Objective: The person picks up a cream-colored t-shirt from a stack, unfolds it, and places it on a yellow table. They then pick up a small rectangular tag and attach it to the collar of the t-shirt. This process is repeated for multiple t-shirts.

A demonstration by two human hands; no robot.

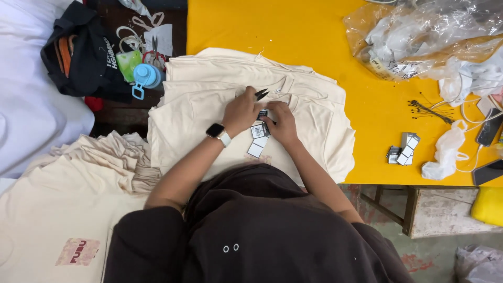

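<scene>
Yellow counter (293, 31) carries soft, limp cream shirts (209, 115). Left hand (241, 111) pinches what look like small snips (261, 94); right hand (282, 123) fingers pinch light, stiff paper tags (259, 137) by their edges.

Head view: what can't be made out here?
- Left hand: the dark pointed tool is mostly covered by the fingers; its kind is unclear.
- Right hand: hides how it grips the small black-and-white paper tags.
- Clear plastic bag: contents blurred, cut by the top edge.
</scene>
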